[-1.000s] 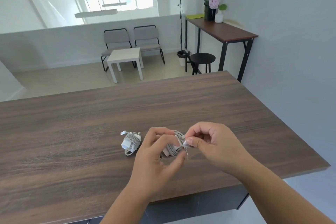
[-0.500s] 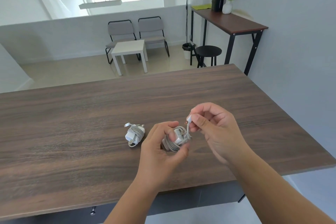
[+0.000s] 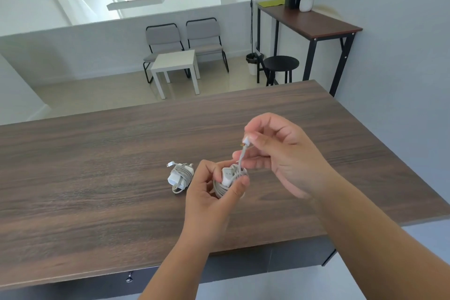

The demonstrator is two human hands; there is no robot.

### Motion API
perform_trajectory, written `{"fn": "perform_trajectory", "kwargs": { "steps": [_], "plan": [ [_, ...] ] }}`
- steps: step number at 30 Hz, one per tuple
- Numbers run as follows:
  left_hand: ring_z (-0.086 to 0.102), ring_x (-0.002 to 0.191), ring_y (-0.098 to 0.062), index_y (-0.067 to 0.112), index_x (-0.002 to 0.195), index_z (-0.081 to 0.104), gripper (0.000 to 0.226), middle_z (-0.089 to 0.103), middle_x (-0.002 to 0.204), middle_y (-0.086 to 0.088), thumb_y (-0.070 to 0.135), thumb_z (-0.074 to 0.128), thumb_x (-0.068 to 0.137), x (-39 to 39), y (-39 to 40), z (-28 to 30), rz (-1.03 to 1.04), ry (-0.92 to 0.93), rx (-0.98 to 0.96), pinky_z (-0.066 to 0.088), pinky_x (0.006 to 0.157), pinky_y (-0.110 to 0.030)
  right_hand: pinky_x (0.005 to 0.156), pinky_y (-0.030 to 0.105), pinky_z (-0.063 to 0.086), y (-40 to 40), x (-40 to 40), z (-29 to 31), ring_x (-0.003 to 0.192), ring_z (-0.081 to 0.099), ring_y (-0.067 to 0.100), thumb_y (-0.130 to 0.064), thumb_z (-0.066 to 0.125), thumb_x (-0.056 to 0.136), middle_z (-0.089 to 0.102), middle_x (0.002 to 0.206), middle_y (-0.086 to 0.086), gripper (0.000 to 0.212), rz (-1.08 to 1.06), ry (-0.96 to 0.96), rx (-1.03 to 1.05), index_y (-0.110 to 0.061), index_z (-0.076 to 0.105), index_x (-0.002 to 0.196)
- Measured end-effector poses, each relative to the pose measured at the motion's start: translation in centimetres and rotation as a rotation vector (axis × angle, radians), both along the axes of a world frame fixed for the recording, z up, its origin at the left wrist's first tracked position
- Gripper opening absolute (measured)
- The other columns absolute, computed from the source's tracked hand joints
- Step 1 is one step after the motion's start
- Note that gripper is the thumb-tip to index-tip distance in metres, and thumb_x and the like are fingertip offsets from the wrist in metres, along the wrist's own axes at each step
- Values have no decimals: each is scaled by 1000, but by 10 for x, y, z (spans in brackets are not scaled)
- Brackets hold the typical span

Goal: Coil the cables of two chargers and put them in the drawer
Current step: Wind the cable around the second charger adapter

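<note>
Two chargers are in play, and by the look of it the coiling is nearly over. Nearest the person, under the bench's front edge (image 3: 243,248), a dark drawer front with a small metal knob (image 3: 129,278) appears closed, so the putting away has not begun. Above the bench, the left hand (image 3: 214,192) grips the second charger (image 3: 230,175), its cable mostly wound round the body. The right hand (image 3: 280,156) pinches the last short tail of cable near its plug end (image 3: 246,141), held up and not yet tucked. Just left of the hands lies the first charger (image 3: 180,176), fully wrapped and resting on the wood. I judge that tucking the tail, opening the drawer and stowing both remain. Bare bench surface stretches wide on every side, with the right edge well apart from the hands. Beyond the far edge stand a white side table (image 3: 176,63) and two chairs (image 3: 185,39).
</note>
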State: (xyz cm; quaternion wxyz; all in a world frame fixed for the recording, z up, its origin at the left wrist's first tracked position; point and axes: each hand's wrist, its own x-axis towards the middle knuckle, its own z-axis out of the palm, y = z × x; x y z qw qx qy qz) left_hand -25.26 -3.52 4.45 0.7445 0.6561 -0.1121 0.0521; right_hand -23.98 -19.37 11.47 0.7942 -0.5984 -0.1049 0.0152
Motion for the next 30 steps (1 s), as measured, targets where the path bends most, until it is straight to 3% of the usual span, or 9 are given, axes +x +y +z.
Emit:
{"fn": "perform_trajectory", "kwargs": {
  "steps": [2, 6, 10, 14, 18, 21, 26, 28, 30],
  "plan": [
    [66, 82, -14, 15, 74, 39, 45, 73, 103, -9, 19, 83, 68, 0, 2, 1, 46, 44, -42, 52, 62, -26, 62, 28, 60, -8, -3, -5, 78, 72, 31, -5, 49, 94, 59, 81, 6, 10, 32, 86, 149, -13, 56, 92],
    [66, 83, -16, 19, 75, 40, 38, 72, 109, -8, 14, 78, 70, 4, 1, 6, 67, 181, -285, 49, 58, -28, 50, 22, 54, -11, -15, -27, 68, 69, 21, -5, 49, 87, 56, 79, 8, 13, 26, 198, 430, -16, 56, 87],
    [62, 81, -18, 21, 74, 43, 27, 70, 100, -2, 17, 69, 76, 4, -5, 7, 1, 264, -418, 48, 62, -31, 56, 21, 50, -5, -24, -44, 64, 61, 17, -2, 47, 86, 56, 78, 7, 19, 0, 250, 621, -18, 58, 86],
    [65, 78, -15, 21, 76, 46, 29, 70, 98, -1, 21, 74, 79, 5, -16, 5, 21, 322, -530, 54, 59, -28, 54, 20, 51, 7, -25, -58, 62, 61, 15, 3, 46, 88, 57, 75, 8, 22, -140, 361, 731, -16, 57, 88],
    [67, 78, -18, 17, 85, 48, 34, 70, 93, -4, 30, 78, 75, 5, -21, 6, -6, 375, -589, 60, 64, -28, 56, 22, 52, 19, -22, -72, 61, 60, 15, 3, 45, 96, 63, 69, 6, 22, -285, 498, 620, -13, 59, 90],
    [68, 83, -22, 15, 85, 50, 43, 69, 98, -10, 25, 88, 67, 4, -19, 5, -58, 328, -595, 60, 73, -31, 62, 26, 45, 19, -22, -73, 70, 58, 17, -1, 48, 96, 68, 82, 10, 23, -232, 472, 444, -15, 66, 96],
    [69, 86, -19, 15, 89, 46, 37, 70, 102, -5, 14, 77, 69, -1, -9, 3, 72, 204, -357, 53, 77, -35, 83, 34, 41, 6, -16, -75, 92, 54, 17, -8, 46, 93, 73, 107, 3, 38, -213, 423, -12, -28, 78, 89],
    [69, 94, -21, 16, 87, 46, 37, 69, 112, -5, 8, 80, 73, -3, -3, 2, 112, 170, -278, 53, 79, -35, 97, 38, 40, -1, -10, -71, 100, 55, 19, -11, 43, 89, 69, 115, 3, 39, -265, 472, -113, -29, 78, 91],
    [69, 102, -22, 18, 85, 46, 36, 69, 119, -3, 9, 78, 69, -4, 3, 1, 135, 141, -213, 54, 80, -33, 102, 40, 39, -5, -3, -64, 106, 56, 21, -15, 43, 88, 65, 122, 6, 36, -269, 394, -129, -24, 74, 104]
  ]
}}
